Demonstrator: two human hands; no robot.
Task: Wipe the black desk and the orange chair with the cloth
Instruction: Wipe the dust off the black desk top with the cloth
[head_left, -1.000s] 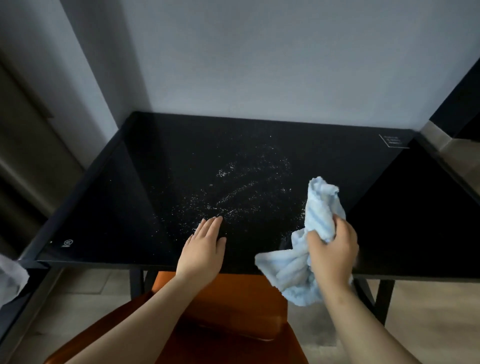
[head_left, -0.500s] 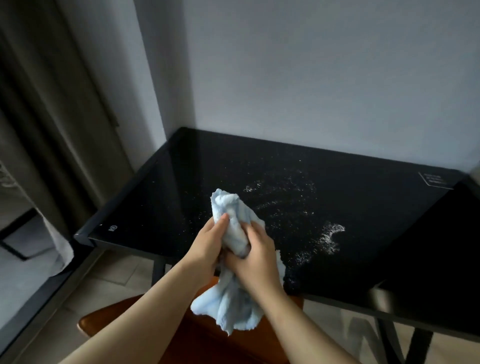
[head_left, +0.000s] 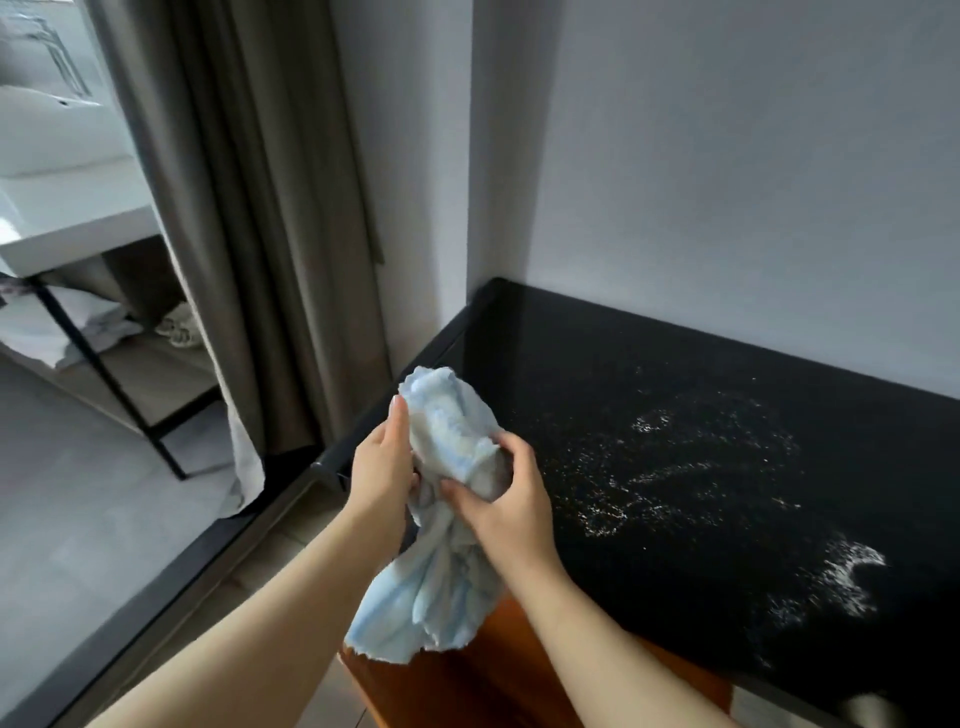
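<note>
My left hand (head_left: 382, 470) and right hand (head_left: 511, 501) both clutch the bunched blue cloth (head_left: 447, 436) by the black worktop (head_left: 675, 358). White specks (head_left: 852, 577), powder perhaps, dot it.

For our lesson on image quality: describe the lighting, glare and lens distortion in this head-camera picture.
Head view: daylight enters from the left past the curtain; the black desk reads dark, with only white specks glinting; the wall corner and curtain lean, a wide-angle effect; the cloth looks sharp.

wall (head_left: 727, 182): pale grey | curtain (head_left: 249, 208): taupe, left | floor (head_left: 78, 493): grey | daylight: left
</note>
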